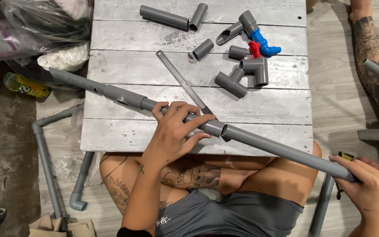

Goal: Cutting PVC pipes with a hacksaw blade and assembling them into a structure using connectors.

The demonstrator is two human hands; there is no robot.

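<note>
Flanking pipe (281, 151): saw blade (183, 81), fittings (246, 72).

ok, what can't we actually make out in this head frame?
- Long grey pipe: its near end sits inside the right hand; the far end runs off the table into clutter.
- Coupling: the left hand covers part of it, so joint seating is unclear.
- Yellow-black item: mostly hidden behind the right hand.
- Saw blade: its handle end passes under pipe and left hand.
- Second person's leg: cut by the right edge.

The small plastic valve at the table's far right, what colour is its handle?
Red handle on a blue valve body, seen in the head view.
</note>
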